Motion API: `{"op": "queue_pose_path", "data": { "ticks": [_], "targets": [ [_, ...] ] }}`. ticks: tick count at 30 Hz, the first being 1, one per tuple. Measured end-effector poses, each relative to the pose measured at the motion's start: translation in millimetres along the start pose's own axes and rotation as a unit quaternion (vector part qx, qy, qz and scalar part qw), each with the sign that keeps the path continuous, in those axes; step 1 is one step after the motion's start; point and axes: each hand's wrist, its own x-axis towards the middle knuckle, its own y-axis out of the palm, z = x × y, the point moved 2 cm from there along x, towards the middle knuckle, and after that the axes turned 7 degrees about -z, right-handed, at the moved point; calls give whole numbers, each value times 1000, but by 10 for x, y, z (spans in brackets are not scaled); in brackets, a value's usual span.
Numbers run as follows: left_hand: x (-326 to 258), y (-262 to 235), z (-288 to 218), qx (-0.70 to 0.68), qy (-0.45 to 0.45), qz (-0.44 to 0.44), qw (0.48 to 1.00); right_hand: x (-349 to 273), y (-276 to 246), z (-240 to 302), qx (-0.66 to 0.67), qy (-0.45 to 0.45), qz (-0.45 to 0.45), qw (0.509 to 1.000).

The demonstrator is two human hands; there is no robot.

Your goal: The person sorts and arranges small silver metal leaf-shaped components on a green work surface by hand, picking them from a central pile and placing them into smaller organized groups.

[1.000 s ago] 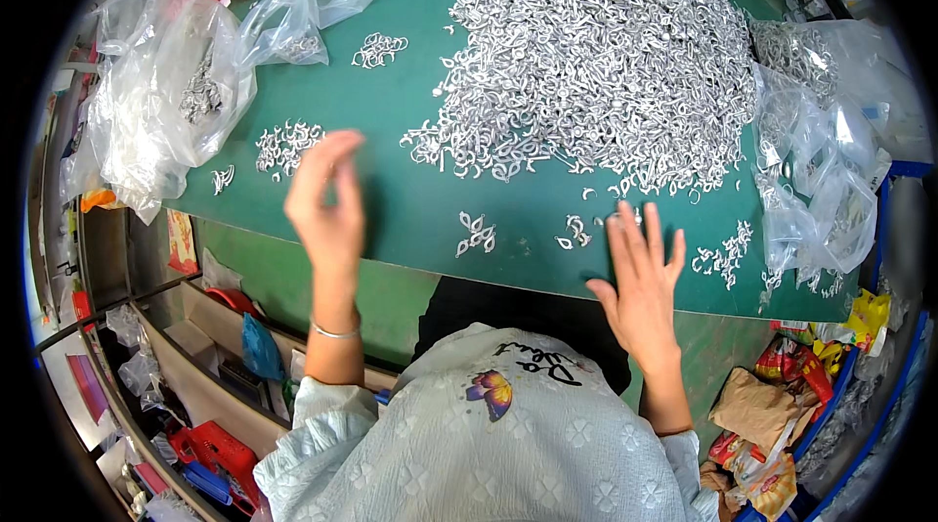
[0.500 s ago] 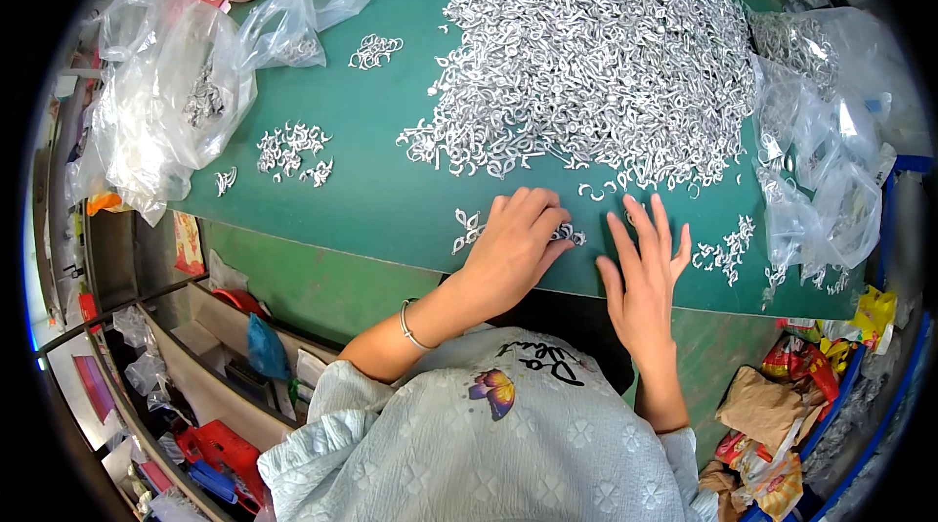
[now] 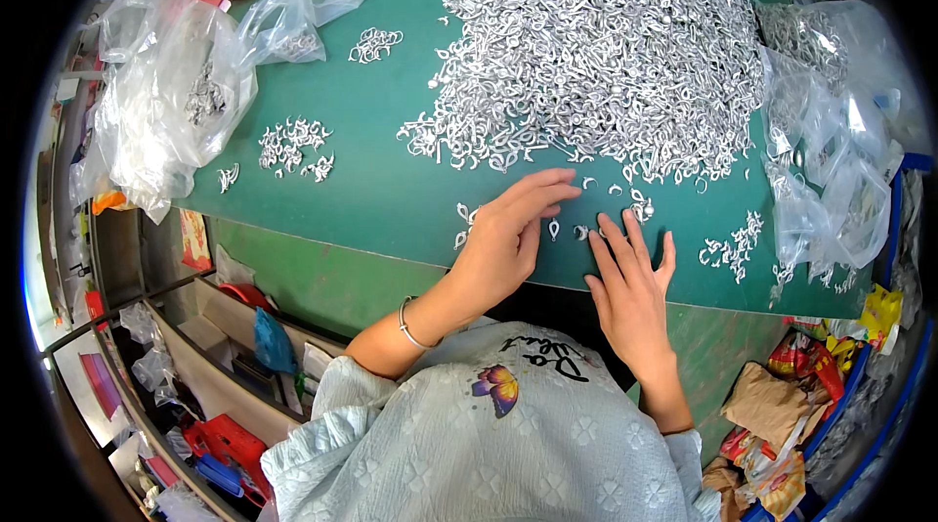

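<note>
A large heap of small silver metal pieces (image 3: 596, 53), many of them looped or hook-shaped, covers the far middle of the green table (image 3: 391, 165). Over the near part of the table, my left hand (image 3: 500, 243) is open, its fingers stretched toward the right. A few silver pieces (image 3: 463, 224) lie partly hidden beside its knuckles, and a leaf-shaped piece (image 3: 554, 229) rests just right of its thumb. My right hand (image 3: 630, 292) is open too, fingers spread, the tips on or just above the tabletop. Small pieces (image 3: 641, 206) lie at those fingertips.
Small piles of silver parts stand at left (image 3: 293, 144), upper left (image 3: 375, 45) and right (image 3: 733, 248). Clear plastic bags (image 3: 161, 126) crowd the left edge; more bags (image 3: 831, 170) line the right. An open drawer (image 3: 225, 341) is below left.
My left hand has lifted its fingers and moved slightly left, uncovering the leaf-shaped piece. My right hand has drawn slightly nearer me, and pieces now show at its fingertips.
</note>
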Motion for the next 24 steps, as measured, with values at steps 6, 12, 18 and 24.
{"op": "queue_pose_path", "data": {
  "ticks": [6, 12, 18, 24],
  "targets": [
    [-4, -6, 8, -19, -68, -43, 997, 42, -31, 9, 4, 14, -50, 999],
    [-50, -64, -13, 62, -5, -61, 996, -19, 2, -21, 9, 8, -41, 999],
    [-92, -39, -19, 220, 83, -52, 971, 46, 98, 61, -4, -11, -3, 1000],
    [-178, -41, 37, 225, 124, 43, 966, 36, 13, -11, 20, 7, -27, 999]
  ]
}}
